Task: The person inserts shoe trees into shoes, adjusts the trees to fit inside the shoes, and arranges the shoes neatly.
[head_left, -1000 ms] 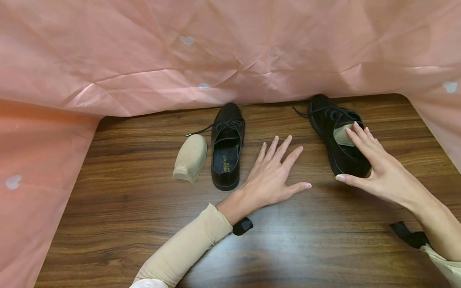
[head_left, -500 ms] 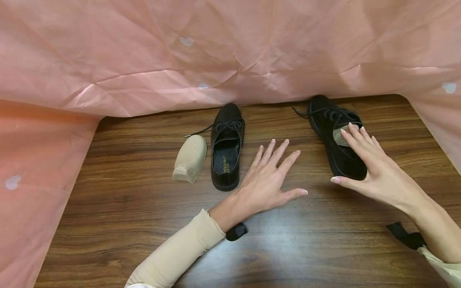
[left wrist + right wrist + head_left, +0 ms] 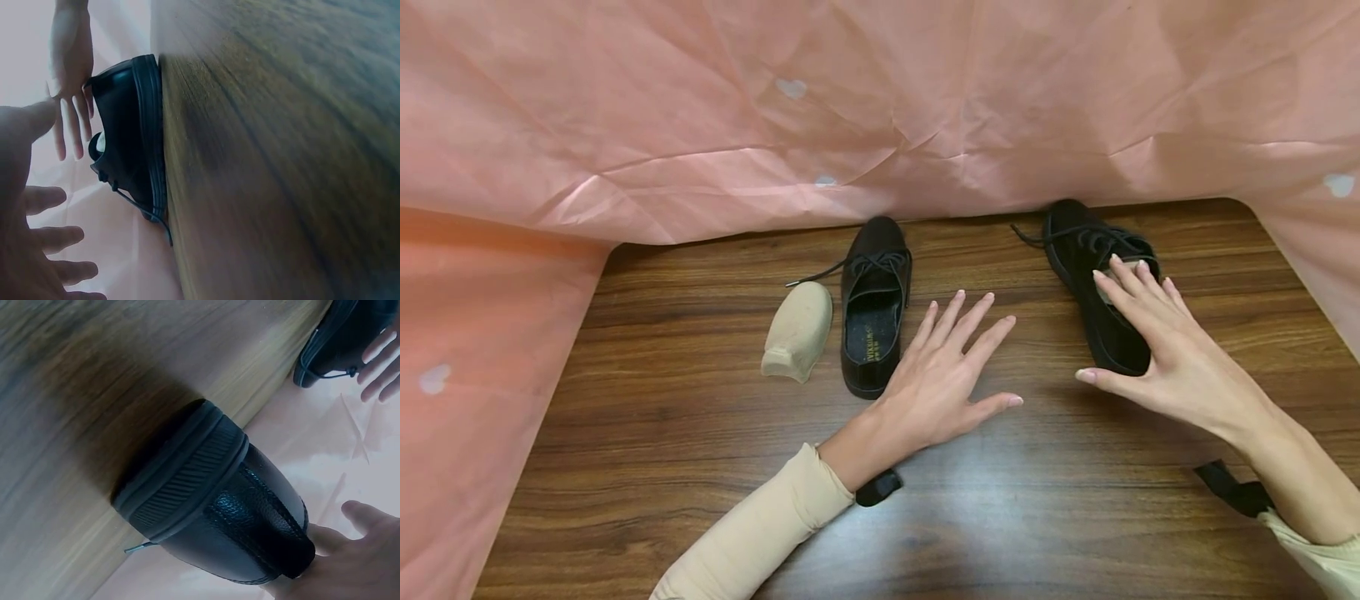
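Observation:
My right hand (image 3: 1180,358), fingers spread, hovers over the heel and opening of a black lace-up shoe (image 3: 1071,250) at the right. Inside that shoe a beige shoe insert (image 3: 1105,287) partly shows under the fingertips. My left hand (image 3: 940,375) is held palm down with fingers spread, just right of a second black shoe (image 3: 871,308) whose insole carries gold lettering. Left of this shoe lies another beige shoe insert (image 3: 799,329) on the wood. In the right wrist view, the right shoe's heel (image 3: 225,500) stands close before the right hand.
The wooden tabletop (image 3: 625,467) runs under everything. A pink curtain (image 3: 700,108) hangs along the back and both sides, right behind the shoe toes. Laces trail from both shoes. A black strap (image 3: 1232,487) hangs by the right wrist.
Both hands have drifted slightly left and toward the person, fingers still spread. The right hand now covers more of the shoe's opening and heel. Shoes and the loose insert have stayed in place.

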The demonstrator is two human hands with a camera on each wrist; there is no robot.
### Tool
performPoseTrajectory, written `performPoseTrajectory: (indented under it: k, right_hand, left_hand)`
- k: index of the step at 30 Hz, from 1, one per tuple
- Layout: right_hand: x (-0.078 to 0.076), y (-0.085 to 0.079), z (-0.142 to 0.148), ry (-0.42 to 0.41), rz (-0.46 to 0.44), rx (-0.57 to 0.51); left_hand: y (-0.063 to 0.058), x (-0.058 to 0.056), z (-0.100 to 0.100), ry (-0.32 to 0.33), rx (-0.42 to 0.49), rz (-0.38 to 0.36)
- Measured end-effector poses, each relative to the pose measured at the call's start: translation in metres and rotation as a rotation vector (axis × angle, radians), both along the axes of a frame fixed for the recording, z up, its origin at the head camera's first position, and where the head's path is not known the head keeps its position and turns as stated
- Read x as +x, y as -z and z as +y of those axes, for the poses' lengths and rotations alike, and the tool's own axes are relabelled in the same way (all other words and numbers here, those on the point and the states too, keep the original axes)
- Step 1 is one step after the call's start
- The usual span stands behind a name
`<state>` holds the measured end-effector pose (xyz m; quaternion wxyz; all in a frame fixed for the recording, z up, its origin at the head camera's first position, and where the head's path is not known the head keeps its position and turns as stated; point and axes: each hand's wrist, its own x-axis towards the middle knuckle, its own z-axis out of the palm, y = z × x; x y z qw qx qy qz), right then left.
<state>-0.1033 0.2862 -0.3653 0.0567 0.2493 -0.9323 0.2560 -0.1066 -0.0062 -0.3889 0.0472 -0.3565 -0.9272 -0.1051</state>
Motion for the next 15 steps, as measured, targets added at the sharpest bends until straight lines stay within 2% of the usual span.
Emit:
performPoseTrajectory:
  k: [6, 11, 15]
  right_hand:
    - [-0.002, -0.005, -0.005, 0.007, 0.046, 0.06]
    - [-0.006, -0.009, -0.012, -0.026, 0.067, 0.087]
    - [-0.009, -0.011, -0.017, -0.047, 0.076, 0.099]
  left_hand:
    - [-0.006, 0.002, -0.007, 0.03, 0.003, 0.016]
    - [-0.015, 0.002, -0.016, 0.08, 0.01, 0.024]
    - [-0.02, 0.0, -0.024, 0.092, 0.027, 0.029]
